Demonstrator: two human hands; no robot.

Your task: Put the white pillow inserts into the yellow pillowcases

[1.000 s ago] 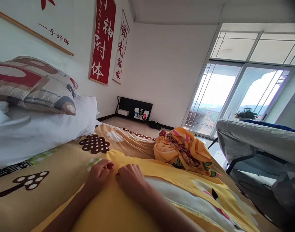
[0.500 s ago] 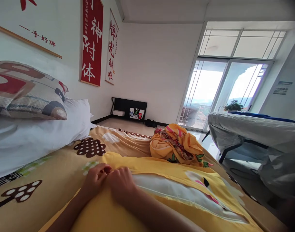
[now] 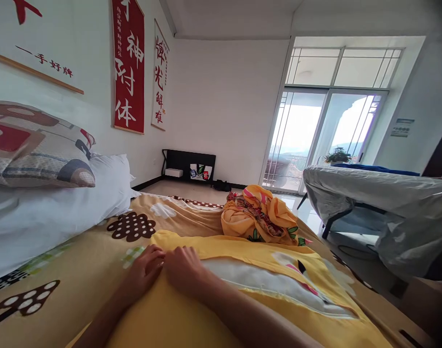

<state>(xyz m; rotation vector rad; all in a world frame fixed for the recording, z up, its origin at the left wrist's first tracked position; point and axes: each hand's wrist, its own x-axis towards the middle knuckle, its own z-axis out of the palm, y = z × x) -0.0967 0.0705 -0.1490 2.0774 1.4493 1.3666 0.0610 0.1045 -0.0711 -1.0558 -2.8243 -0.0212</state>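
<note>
A yellow cloth cover (image 3: 155, 309) lies across the bed, and a long slit in it shows a white inner layer (image 3: 249, 275). My right hand (image 3: 184, 270) is closed in a fist on the cover near its far left corner. Close beside it, my left hand (image 3: 148, 266) has its fingers curled at the cover's left edge, gripping the cloth. The fingertips of both hands are partly hidden. Just beyond the cover sits a crumpled orange patterned cloth (image 3: 260, 217).
The bed has a tan patterned sheet (image 3: 79, 270). White bedding (image 3: 61, 208) and a patterned pillow (image 3: 43, 150) are stacked at the left. A plastic-draped table (image 3: 380, 193) stands right of the bed. Against the far wall is a low black stand (image 3: 177, 162).
The view has turned slightly to the right. My left hand's fingers have shifted a little, and both hands stay on the cover's far left corner.
</note>
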